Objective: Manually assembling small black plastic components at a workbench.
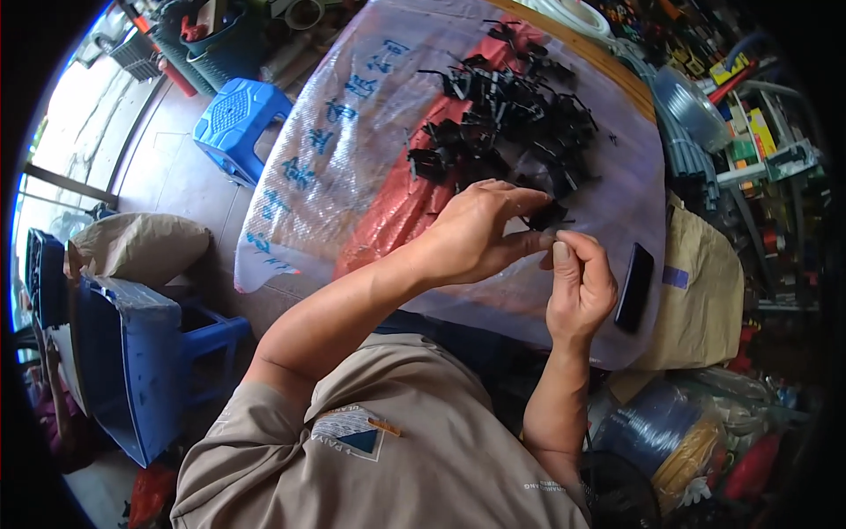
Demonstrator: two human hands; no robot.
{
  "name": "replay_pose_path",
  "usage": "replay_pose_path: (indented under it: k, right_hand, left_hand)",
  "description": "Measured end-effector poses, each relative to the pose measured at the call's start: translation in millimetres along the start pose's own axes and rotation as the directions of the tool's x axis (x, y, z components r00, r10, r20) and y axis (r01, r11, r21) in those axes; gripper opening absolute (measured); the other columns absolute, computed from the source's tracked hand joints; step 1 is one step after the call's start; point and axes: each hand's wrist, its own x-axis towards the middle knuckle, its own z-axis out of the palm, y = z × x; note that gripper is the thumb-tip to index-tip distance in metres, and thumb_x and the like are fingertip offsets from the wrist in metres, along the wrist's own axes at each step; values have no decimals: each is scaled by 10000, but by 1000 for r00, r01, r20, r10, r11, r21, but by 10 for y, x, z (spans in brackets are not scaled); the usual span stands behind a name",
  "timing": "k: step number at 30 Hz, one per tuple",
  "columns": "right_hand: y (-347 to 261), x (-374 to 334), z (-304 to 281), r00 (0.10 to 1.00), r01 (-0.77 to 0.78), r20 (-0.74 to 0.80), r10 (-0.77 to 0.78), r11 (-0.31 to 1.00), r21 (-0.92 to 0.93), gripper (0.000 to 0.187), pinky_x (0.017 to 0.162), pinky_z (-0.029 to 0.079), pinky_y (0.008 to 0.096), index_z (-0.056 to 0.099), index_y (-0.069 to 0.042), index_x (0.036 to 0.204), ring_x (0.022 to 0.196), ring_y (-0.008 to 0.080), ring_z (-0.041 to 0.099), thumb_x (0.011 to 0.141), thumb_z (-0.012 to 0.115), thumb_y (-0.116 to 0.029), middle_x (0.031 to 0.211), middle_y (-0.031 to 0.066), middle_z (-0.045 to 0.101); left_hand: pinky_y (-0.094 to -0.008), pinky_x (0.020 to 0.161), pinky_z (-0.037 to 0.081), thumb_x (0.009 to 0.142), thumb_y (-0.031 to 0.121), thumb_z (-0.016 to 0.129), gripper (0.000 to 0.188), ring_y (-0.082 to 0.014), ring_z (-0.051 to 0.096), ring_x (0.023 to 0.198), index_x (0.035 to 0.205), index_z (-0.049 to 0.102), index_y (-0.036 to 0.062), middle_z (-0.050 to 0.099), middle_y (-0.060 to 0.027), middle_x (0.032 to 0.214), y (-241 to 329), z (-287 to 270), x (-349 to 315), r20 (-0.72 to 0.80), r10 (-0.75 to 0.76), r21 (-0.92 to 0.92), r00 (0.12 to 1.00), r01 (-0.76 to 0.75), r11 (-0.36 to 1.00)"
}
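Observation:
A heap of small black plastic parts with thin protruding tabs lies on a table covered in plastic sheeting. Just in front of the heap, my left hand holds one black plastic part between thumb and fingers. My right hand meets it from the right, thumb and forefinger pinched together beside the left thumb's tip. Whatever sits in that pinch is too small and covered to make out. A black phone-like slab lies right of my right hand.
A blue plastic stool stands left of the table, and a blue bin is nearer on that side. To the right are a tan sack, a coil of clear tubing and crowded shelves. A wooden edge borders the table's far right.

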Motion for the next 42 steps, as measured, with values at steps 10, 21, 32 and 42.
replay_pose_path:
  k: [10,21,32,42]
  right_hand:
    - [389,-97,-212,979,-201,51,199,875,441,142,647,463,222,611,-15,1059,725,102,566,929,590,-67,998,64,617]
    - [453,-213,-122,966,-258,149,212,744,617,115,670,451,220,586,9,974,741,83,537,863,555,3,983,62,586]
    - [326,-278,-303,905,-404,316,284,804,436,252,760,463,220,587,2,1085,838,98,562,861,679,-66,946,50,601]
    - [353,-331,-265,889,-412,296,349,891,189,75,608,430,209,632,-5,933,675,62,527,905,634,-76,733,6,604]
  left_hand:
    - [-392,793,458,796,26,669,288,-314,603,884,1078,621,-8,648,-153,966,92,326,-35,67,61,-27,996,-59,998]
    - [-368,761,440,758,25,676,159,-273,597,830,911,634,26,639,-112,881,27,493,-235,-85,34,29,996,-31,999]
    - [-283,795,508,906,75,617,262,-167,640,845,1151,588,-13,666,-92,983,-80,361,-281,137,-568,-730,812,470,496]
    - [-266,852,479,895,86,642,317,-110,589,939,1173,571,-49,652,-75,1006,9,301,-366,376,-503,-594,778,619,514]
